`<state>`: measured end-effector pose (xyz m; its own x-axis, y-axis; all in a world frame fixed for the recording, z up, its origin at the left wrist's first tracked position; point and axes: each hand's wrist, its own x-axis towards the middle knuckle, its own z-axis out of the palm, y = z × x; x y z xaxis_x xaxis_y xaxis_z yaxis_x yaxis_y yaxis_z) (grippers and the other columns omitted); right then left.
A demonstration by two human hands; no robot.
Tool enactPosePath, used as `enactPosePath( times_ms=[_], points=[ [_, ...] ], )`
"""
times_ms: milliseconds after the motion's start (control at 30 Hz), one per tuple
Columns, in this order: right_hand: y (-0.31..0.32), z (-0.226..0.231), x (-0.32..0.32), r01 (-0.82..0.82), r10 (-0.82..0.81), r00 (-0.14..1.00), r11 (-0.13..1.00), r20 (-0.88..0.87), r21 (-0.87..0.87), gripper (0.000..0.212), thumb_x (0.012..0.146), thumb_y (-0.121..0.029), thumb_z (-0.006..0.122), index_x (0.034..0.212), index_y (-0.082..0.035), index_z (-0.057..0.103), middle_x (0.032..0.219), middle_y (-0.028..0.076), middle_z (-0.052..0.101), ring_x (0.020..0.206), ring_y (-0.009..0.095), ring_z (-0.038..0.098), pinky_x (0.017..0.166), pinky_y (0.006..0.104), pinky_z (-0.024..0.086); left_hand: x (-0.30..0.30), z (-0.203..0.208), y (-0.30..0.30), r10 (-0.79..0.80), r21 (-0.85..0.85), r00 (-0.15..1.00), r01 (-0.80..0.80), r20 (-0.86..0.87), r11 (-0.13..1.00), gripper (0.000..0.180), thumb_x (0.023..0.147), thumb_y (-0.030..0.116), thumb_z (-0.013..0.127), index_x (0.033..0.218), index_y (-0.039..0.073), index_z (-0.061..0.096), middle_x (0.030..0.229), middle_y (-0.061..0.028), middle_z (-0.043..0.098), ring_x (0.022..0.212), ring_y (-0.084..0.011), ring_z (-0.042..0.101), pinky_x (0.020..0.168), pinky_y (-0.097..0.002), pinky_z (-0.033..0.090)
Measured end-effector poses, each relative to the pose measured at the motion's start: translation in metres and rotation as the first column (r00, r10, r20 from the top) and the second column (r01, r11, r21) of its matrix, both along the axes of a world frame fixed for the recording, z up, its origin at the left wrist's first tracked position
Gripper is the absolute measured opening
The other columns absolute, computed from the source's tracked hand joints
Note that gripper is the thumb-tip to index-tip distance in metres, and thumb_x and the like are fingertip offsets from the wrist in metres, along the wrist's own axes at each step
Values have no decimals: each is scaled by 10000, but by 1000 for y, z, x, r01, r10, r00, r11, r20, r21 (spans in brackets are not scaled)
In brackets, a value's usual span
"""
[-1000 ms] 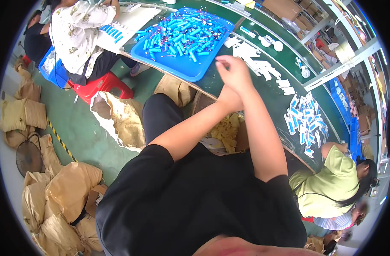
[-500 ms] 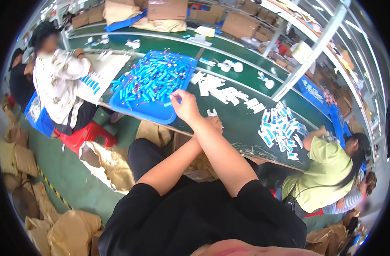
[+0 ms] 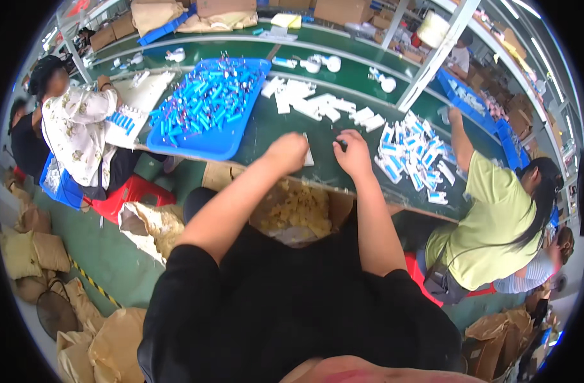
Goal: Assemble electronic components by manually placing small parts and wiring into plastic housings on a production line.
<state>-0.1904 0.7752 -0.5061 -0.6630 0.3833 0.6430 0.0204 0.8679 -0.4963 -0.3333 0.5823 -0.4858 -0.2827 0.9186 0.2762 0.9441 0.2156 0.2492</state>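
The counter [image 3: 263, 131] bore a blue tray [image 3: 210, 143] of blue cylinders [image 3: 206, 96]. By the counter's near edge, the left hand [image 3: 288, 153] gripped a white piece [image 3: 308, 153]; the right hand [image 3: 354, 155] pinched a dark item [image 3: 342, 145].

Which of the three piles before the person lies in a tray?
The pile of blue cylinders, in the blue tray at left; the white pieces and blue-and-white pieces lie directly on the green bench.
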Motion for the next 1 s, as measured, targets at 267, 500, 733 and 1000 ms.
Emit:
enactPosePath(
  times_ms=[267,500,733,1000],
  points=[
    [-2,-19,20,-2,2,1000,1000,21,19,305,809,-125,774,1110,-70,774,1279,170,676,1164,399,626,1030,464,518,-7,8,12,-131,-100,980,117,-149,988,28,756,24,682,783,18,682,933,-174,709,926,-389,706,832,-480,575],
    [4,-23,18,1,-3,995,1000,101,24,308,817,-83,756,1124,-93,777,1252,121,725,1146,360,635,1038,429,516,-5,14,9,-202,-154,965,177,-169,972,36,797,40,684,797,15,658,992,-136,665,936,-357,682,832,-459,568],
    [4,-26,19,7,-7,998,1000,62,2,261,794,-112,768,1050,-71,798,1200,134,735,1107,361,644,1015,434,520,-9,7,4,-252,-27,951,251,-179,967,52,851,59,663,859,9,672,1042,-136,655,984,-349,684,854,-451,564],
    [1,-24,16,7,-6,999,999,45,-35,240,791,-128,777,1023,-72,801,1127,121,742,1079,346,657,991,426,533,-9,21,11,-205,-226,976,185,-68,956,14,826,31,675,826,40,686,1024,-116,665,992,-343,691,852,-451,569]
  ],
)
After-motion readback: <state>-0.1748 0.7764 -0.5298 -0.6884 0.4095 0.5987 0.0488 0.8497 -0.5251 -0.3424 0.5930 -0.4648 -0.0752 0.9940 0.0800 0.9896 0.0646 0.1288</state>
